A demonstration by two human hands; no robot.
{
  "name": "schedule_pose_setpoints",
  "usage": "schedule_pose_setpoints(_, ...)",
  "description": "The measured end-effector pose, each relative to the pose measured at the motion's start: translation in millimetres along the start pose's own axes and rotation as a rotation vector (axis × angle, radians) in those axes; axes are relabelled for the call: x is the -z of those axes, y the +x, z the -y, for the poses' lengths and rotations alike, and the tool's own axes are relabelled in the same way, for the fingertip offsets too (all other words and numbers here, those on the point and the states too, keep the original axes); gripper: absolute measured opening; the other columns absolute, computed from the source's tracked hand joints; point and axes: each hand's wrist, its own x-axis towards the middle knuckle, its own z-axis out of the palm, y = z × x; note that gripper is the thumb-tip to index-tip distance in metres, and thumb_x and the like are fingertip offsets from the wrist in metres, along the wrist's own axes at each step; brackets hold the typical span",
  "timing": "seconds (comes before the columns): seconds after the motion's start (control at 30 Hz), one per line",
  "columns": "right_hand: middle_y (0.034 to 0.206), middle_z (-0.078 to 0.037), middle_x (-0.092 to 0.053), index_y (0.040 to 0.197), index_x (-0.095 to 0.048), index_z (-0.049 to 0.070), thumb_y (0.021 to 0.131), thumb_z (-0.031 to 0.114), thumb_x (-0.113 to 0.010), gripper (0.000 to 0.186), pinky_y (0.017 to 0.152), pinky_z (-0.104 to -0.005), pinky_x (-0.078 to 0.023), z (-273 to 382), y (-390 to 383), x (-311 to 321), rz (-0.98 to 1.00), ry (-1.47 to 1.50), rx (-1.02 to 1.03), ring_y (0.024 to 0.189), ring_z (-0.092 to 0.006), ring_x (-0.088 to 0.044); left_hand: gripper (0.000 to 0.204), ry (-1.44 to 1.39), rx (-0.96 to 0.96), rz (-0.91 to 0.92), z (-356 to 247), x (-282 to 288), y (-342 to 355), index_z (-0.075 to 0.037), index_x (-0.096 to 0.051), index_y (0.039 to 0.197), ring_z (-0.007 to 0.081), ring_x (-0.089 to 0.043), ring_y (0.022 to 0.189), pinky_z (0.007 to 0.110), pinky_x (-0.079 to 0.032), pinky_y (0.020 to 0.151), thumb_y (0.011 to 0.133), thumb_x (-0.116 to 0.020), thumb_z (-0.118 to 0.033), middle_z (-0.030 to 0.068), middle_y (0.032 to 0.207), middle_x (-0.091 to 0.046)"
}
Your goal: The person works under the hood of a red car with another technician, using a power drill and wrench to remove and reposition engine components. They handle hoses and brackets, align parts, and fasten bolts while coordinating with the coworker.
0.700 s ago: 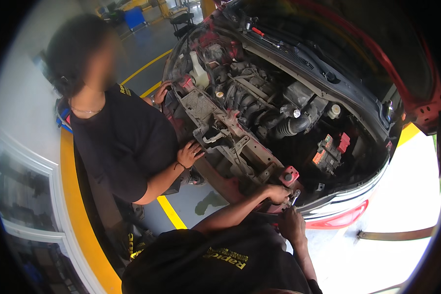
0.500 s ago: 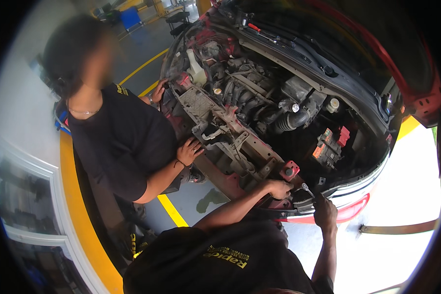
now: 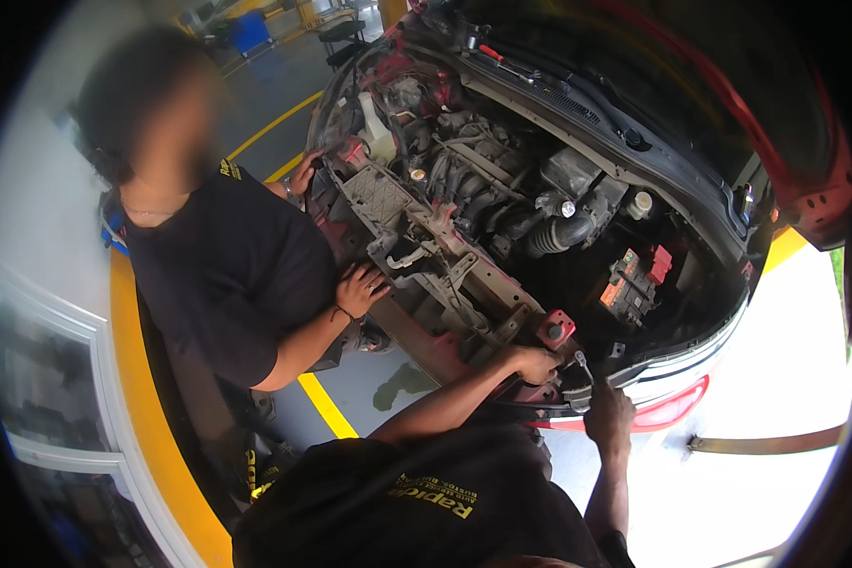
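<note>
My left hand is curled at the right end of the car's rusty front crossmember, beside a red bracket with a dark round mount; what its fingers hold is hidden. Just below and right of it, my right hand grips a metal ratchet wrench, whose head sits by that bracket at the bay's front corner. The battery with a red terminal cover lies above my hands inside the open engine bay.
A co-worker in a dark shirt stands left, both hands on the car's front. The raised red hood overhangs the right side. Loose tools lie below the windscreen. A white window frame edges the left; a blue bin stands behind.
My right hand has swung rightward with the ratchet, turning its handle, then come back slightly left. My left hand stays at the crossmember. The co-worker leans a little further left.
</note>
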Motion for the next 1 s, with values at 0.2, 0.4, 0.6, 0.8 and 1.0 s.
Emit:
schedule_pose_setpoints(0.2, 0.089, -0.025, -0.077, 0.102, -0.069, 0.0, 0.102, 0.029, -0.067, 0.029, 0.08, -0.0627, -0.058, 24.3, -4.4, -37.4, -0.04, 0.392, 0.24, 0.091, -0.0493, -0.076, 0.043, -0.035, -0.03, -0.053, 7.9, -6.0, 5.4, 0.004, -0.059, 0.137, 0.049, -0.073, 0.118, 0.058, -0.056, 0.1, 0.108, -0.054, -0.028, 0.0331, 0.124, -0.075)
schedule_pose_setpoints(0.4, 0.093, -0.026, -0.077, 0.113, -0.067, 0.001, 0.101, 0.015, -0.068, 0.019, 0.079, -0.0612, -0.059, -3.6, 2.5, 13.5, -0.029, 0.096, 0.058, 0.095, -0.0499, -0.077, 0.042, 0.009, 0.021, -0.015, 14.7, -14.4, 11.9, 0.003, -0.056, 0.136, 0.0493, -0.074, 0.114, 0.058, -0.056, 0.097, 0.11, -0.053, -0.03, 0.0336, 0.125, -0.074)
schedule_pose_setpoints(0.6, 0.101, -0.028, -0.077, 0.11, -0.067, -0.003, 0.103, 0.027, -0.07, 0.031, 0.087, -0.0595, -0.059, 48.6, -13.0, -25.8, 0.094, 0.317, 0.122, 0.1, -0.0483, -0.076, 0.046, -0.065, -0.002, -0.016, 14.7, -13.8, 12.8, 0.002, -0.055, 0.142, 0.0492, -0.073, 0.116, 0.059, -0.056, 0.097, 0.11, -0.053, -0.031, 0.0335, 0.125, -0.074)
schedule_pose_setpoints(0.8, 0.096, -0.024, -0.077, 0.113, -0.066, 0.006, 0.098, 0.014, -0.068, 0.017, 0.08, -0.06, -0.057, -15.5, 5.7, 19.6, 0.024, 0.187, 0.027, 0.096, -0.0468, -0.075, 0.052, -0.065, 0.085, 0.028, 0.4, 1.9, -0.3, 0.001, -0.052, 0.149, 0.0506, -0.072, 0.117, 0.057, -0.055, 0.1, 0.112, -0.053, -0.034, 0.0336, 0.124, -0.075)
schedule_pose_setpoints(1.0, 0.09, -0.029, -0.075, 0.105, -0.069, -0.004, 0.103, 0.033, -0.07, 0.037, 0.084, -0.0627, -0.059, 58.1, -11.5, -39.8, -0.016, 0.303, 0.175, 0.091, -0.0517, -0.075, 0.049, -0.12, 0.064, -0.075, -5.6, 9.8, -4.8, -0.003, -0.057, 0.153, 0.0436, -0.063, 0.142, 0.052, -0.049, 0.119, 0.118, -0.048, -0.036, 0.0283, 0.151, -0.065)
